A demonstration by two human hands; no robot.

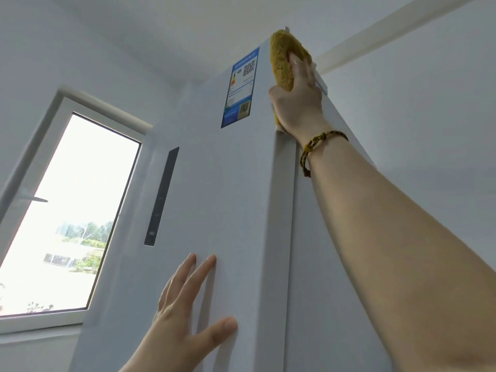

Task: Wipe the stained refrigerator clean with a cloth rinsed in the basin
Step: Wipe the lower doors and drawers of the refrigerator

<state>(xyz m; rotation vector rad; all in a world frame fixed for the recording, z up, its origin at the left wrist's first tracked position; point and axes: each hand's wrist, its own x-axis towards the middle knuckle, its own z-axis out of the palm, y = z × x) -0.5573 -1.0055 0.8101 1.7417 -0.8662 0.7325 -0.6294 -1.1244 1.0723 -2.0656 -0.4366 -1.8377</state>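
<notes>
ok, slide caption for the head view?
The right hand presses a yellow cloth to the top of the refrigerator; the left hand rests flat on its front.

The refrigerator (228, 197) is tall and pale grey-white, seen from below, with a vertical seam between its two doors. The left door carries a blue label (240, 87) with coloured bars and square codes near the top and a narrow dark panel (161, 197) lower down, just above the left hand (182, 304), which lies flat on that door. The cloth (281, 60) is mustard yellow and fuzzy, bunched against the refrigerator's upper edge. It sits under the right hand (298, 103) that presses on it, sticking out above the fingers and a little below the palm.
</notes>
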